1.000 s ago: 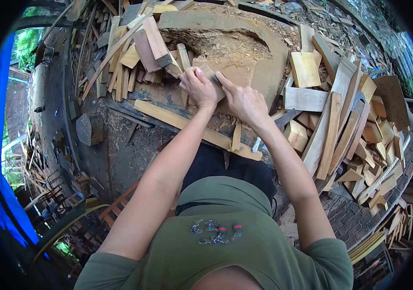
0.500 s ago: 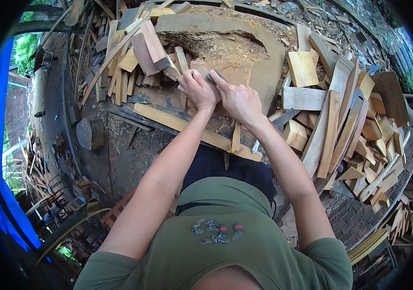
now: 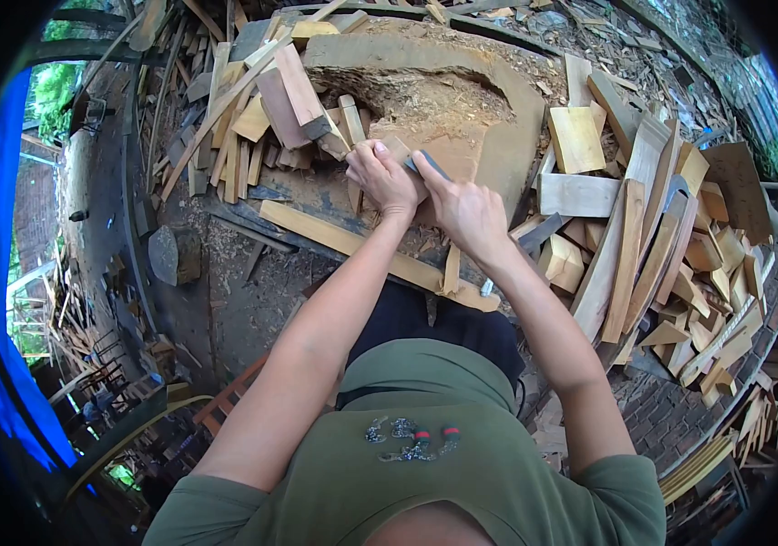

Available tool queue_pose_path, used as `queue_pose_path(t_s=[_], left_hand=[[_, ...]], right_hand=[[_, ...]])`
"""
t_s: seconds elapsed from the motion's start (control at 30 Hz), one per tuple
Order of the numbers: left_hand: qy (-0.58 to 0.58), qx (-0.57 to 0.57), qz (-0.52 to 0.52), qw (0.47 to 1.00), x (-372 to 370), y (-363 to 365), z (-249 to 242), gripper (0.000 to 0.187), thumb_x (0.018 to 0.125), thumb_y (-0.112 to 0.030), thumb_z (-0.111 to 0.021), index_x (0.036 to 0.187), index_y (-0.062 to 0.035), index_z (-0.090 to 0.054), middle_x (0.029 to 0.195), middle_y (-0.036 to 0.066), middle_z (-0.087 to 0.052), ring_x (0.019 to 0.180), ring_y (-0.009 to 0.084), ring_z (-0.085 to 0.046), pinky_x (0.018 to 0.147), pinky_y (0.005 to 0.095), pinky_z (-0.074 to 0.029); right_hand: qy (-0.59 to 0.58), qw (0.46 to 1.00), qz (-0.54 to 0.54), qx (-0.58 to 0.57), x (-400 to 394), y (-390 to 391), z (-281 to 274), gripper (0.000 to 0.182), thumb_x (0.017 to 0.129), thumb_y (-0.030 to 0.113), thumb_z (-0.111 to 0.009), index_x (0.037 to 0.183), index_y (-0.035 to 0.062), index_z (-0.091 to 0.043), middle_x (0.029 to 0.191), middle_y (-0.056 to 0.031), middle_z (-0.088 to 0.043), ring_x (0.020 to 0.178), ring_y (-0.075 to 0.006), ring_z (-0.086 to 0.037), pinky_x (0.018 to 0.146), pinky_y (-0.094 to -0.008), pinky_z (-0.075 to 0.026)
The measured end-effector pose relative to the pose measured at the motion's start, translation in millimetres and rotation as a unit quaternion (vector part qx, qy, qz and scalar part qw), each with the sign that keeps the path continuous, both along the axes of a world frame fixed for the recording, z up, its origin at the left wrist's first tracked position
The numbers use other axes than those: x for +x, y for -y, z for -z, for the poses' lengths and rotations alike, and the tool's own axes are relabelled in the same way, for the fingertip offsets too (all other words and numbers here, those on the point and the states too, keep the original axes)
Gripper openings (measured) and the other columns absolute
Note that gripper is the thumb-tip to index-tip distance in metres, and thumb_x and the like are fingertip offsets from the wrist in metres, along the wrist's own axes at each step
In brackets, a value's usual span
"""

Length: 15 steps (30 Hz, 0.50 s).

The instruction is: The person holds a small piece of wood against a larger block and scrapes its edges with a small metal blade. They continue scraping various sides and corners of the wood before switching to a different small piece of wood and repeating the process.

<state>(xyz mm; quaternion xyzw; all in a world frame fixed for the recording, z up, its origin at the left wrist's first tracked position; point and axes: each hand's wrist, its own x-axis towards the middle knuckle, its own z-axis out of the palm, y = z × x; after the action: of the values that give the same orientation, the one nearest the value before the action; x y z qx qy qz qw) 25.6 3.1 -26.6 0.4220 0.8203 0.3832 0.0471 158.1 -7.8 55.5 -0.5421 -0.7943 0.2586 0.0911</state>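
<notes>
My left hand [image 3: 386, 179] is closed on a small wooden piece [image 3: 395, 148], whose top shows beyond the fingers. Close on its right, my right hand [image 3: 471, 214] grips a dark flat tool [image 3: 430, 165], with the index finger stretched along it. The tool lies close against the wooden piece; its lower part is hidden in the palm. Both hands are over the near side of a large hollowed wood block [image 3: 512, 136]. Left of them, two pinkish wood blocks [image 3: 300, 91] lean together.
A big heap of wood offcuts [image 3: 644, 237] lies on the right. Thin sticks [image 3: 234, 150] are piled at the upper left. A long plank [image 3: 361, 250] crosses between the hands and my lap. A dark stump-like block [image 3: 174, 255] stands at the left.
The whole view has shifted slightly. The dark tool shows more above my right index finger, and more of the wooden piece shows between the hands.
</notes>
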Motion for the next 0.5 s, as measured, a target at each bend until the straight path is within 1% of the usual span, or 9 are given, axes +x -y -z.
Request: queue_pose_path(t_s=[0.07,0.13,0.23,0.27,0.33,0.43,0.47,0.5], left_hand=[[0.005,-0.006,-0.004,1.0,-1,-1,1,0.019,0.1,-0.024,-0.042,0.099,-0.0065,-0.051,0.104,0.016,-0.051,0.099,0.0359,-0.047,0.089,0.0448,-0.035],[0.011,-0.012,0.001,1.0,-1,1,2,0.02,0.099,-0.024,-0.042,0.101,-0.0065,-0.051,0.104,0.016,-0.051,0.1,0.0367,-0.047,0.089,0.0458,-0.035],[-0.001,0.005,-0.007,1.0,-1,-1,3,0.02,0.1,-0.025,-0.043,0.102,-0.007,-0.051,0.105,0.017,-0.051,0.1,0.0371,-0.047,0.089,0.0468,-0.035],[0.008,-0.006,-0.011,1.0,-2,-1,5,0.02,0.099,-0.026,-0.043,0.102,-0.0075,-0.051,0.105,0.016,-0.051,0.101,0.0373,-0.047,0.09,0.0473,-0.034],[0.009,-0.003,-0.006,1.0,-2,-4,4,0.02,0.1,-0.026,-0.043,0.103,-0.0077,-0.051,0.106,0.016,-0.051,0.101,0.0372,-0.047,0.09,0.0472,-0.034],[0.017,-0.022,0.013,1.0,-1,-1,2,0.021,0.1,-0.028,-0.043,0.104,-0.0089,-0.051,0.107,0.015,-0.051,0.103,0.0369,-0.047,0.091,0.0482,-0.035],[0.011,-0.042,0.016,0.999,0,-2,0,0.022,0.1,-0.029,-0.042,0.104,-0.0095,-0.052,0.109,0.015,-0.051,0.105,0.0368,-0.047,0.092,0.0487,-0.035],[0.004,-0.06,0.018,0.998,-2,-3,-1,0.023,0.1,-0.031,-0.042,0.104,-0.0101,-0.052,0.111,0.014,-0.051,0.108,0.0366,-0.046,0.093,0.0492,-0.035]], right_hand=[[0.016,1.0,-0.008,-0.026,2,2,1,0.043,0.098,0.028,-0.047,0.141,0.0305,-0.05,0.069,-0.021,-0.066,0.063,-0.039,-0.067,0.056,-0.0502,-0.054],[0.001,1.0,0.009,0.006,-9,-11,5,0.043,0.099,0.029,-0.047,0.142,0.0308,-0.049,0.069,-0.0206,-0.067,0.063,-0.039,-0.067,0.056,-0.0506,-0.054],[-0.009,1.0,0.015,0.016,-6,-5,5,0.044,0.099,0.029,-0.047,0.143,0.0311,-0.048,0.069,-0.0208,-0.066,0.063,-0.0387,-0.068,0.057,-0.0504,-0.054],[-0.007,1.0,0.02,0.019,1,3,3,0.044,0.099,0.029,-0.047,0.143,0.0311,-0.048,0.069,-0.0208,-0.066,0.063,-0.0387,-0.068,0.057,-0.0504,-0.054],[0.021,0.999,0.022,-0.025,20,22,-5,0.044,0.099,0.03,-0.047,0.143,0.0314,-0.047,0.069,-0.0217,-0.066,0.064,-0.039,-0.067,0.058,-0.0502,-0.054],[0.027,0.998,0.045,-0.038,39,39,-5,0.043,0.1,0.032,-0.047,0.143,0.0317,-0.047,0.069,-0.0226,-0.066,0.065,-0.0395,-0.067,0.058,-0.0502,-0.054],[0.039,0.996,0.05,-0.055,42,42,-7,0.043,0.1,0.033,-0.047,0.143,0.0327,-0.047,0.071,-0.0234,-0.066,0.068,-0.0412,-0.067,0.061,-0.0516,-0.054],[0.04,0.996,0.059,-0.051,45,46,-8,0.043,0.1,0.033,-0.047,0.143,0.0327,-0.047,0.071,-0.0234,-0.066,0.068,-0.0412,-0.067,0.061,-0.0516,-0.054]])
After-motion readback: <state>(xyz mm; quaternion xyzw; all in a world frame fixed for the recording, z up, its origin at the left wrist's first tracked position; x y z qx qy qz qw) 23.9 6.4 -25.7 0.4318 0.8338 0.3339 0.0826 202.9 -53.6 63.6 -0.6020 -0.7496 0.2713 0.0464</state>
